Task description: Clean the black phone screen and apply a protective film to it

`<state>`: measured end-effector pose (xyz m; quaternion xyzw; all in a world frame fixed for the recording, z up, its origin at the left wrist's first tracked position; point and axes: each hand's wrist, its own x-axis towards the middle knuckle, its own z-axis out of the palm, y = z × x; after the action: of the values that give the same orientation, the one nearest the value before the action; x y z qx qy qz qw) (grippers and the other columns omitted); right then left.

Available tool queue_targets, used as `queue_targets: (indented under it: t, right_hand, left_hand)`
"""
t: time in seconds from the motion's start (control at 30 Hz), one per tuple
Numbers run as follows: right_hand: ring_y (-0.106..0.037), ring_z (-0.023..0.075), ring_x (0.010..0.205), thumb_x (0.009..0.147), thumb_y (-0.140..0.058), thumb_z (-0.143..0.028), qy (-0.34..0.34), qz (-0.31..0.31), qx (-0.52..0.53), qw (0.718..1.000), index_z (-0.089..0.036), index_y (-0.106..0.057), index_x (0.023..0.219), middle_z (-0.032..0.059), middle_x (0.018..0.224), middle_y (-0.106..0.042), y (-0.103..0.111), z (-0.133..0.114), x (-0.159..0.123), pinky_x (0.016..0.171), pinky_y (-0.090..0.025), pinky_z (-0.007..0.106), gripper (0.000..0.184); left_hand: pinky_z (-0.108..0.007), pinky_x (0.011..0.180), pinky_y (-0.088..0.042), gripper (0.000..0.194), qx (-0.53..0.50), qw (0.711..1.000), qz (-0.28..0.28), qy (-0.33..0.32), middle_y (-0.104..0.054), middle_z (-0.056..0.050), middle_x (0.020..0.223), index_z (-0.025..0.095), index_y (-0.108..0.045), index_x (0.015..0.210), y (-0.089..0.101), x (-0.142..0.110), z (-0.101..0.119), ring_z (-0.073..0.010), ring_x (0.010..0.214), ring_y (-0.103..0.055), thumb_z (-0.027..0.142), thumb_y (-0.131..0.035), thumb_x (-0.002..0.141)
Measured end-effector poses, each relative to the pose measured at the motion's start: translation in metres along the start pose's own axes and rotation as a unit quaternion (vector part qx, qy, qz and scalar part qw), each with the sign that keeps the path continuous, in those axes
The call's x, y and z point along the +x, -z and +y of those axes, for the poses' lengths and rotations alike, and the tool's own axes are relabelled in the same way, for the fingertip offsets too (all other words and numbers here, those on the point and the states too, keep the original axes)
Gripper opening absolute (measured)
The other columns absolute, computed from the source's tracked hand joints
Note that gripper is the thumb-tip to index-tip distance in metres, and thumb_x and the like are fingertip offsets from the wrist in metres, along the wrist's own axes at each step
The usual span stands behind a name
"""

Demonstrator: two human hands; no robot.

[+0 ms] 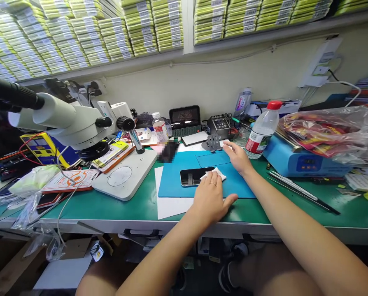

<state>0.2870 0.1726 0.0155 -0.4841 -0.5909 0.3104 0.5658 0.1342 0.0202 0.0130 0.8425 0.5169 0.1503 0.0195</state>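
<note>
A black-screened smartphone (pixel 190 177) lies face up on a blue mat (pixel 174 164). With its fingers stretched forward, my left hand (pixel 210 195) presses a folded white wipe (pixel 220 174) onto the phone's right part. The wipe and fingers cover that end of the phone, and the thumb sticks out to the right. My right hand (pixel 238 159) hovers over or rests on the mat's right side, which I cannot tell; its fingers are apart and I see nothing in them. Just beyond its fingertips stands a small dark metal bracket (pixel 214 142).
A microscope (pixel 75 123) with a pale base (pixel 125 181) stands left. On the right are a red-capped bottle (pixel 261 131), a blue machine (pixel 295 158) under plastic-wrapped packets (pixel 320 127), and tweezers (pixel 298 189). White paper (pixel 171 207) sticks out under the mat. A shelf of yellow packs (pixel 140 28) hangs above.
</note>
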Motion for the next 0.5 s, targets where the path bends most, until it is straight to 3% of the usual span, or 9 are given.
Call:
queue_targets:
  t: [0.13, 0.27, 0.37, 0.5]
  right_hand:
    - [-0.064, 0.0335, 0.106, 0.077, -0.069, -0.059, 0.017, 0.011, -0.049, 0.999, -0.027, -0.073, 0.089, 0.0066, 0.101, -0.075, 0.016, -0.017, -0.015, 0.105, -0.043, 0.055, 0.035]
    - [-0.067, 0.0308, 0.092, 0.079, -0.069, -0.053, 0.022, 0.003, -0.079, 0.997, -0.027, -0.074, 0.083, 0.0048, 0.091, -0.075, 0.043, -0.034, -0.053, 0.093, -0.051, 0.049, 0.026]
    - [-0.066, 0.0311, 0.088, 0.079, -0.069, -0.051, 0.019, 0.005, -0.094, 0.995, -0.028, -0.074, 0.078, 0.0052, 0.087, -0.074, 0.058, -0.038, -0.082, 0.087, -0.052, 0.049, 0.024]
    - [-0.065, 0.0296, 0.087, 0.08, -0.069, -0.049, 0.024, 0.043, -0.111, 0.993, -0.029, -0.074, 0.08, 0.0047, 0.087, -0.073, 0.072, -0.034, -0.109, 0.088, -0.053, 0.048, 0.02]
  left_hand:
    - [-0.045, 0.12, -0.034, 0.074, 0.021, 1.0, 0.001, -0.002, -0.04, -0.02, 0.157, 0.004, -0.042, 0.148, 0.01, -0.032, -0.031, -0.0323, 0.148, -0.035, 0.06, -0.033, 0.102]
    - [-0.048, 0.12, -0.034, 0.068, 0.047, 0.998, -0.006, 0.029, -0.04, -0.021, 0.157, 0.003, -0.042, 0.148, 0.021, -0.056, -0.066, -0.0328, 0.149, -0.034, 0.054, -0.037, 0.103]
    - [-0.048, 0.119, -0.036, 0.058, 0.037, 0.999, -0.006, 0.024, -0.043, -0.017, 0.156, 0.01, -0.046, 0.146, 0.028, -0.053, -0.08, -0.0312, 0.148, -0.037, 0.049, -0.038, 0.104]
    - [-0.045, 0.115, -0.042, 0.038, -0.011, 0.999, 0.03, -0.032, -0.062, -0.013, 0.139, 0.018, -0.063, 0.127, 0.031, -0.043, -0.095, -0.0276, 0.135, -0.053, 0.041, -0.044, 0.103]
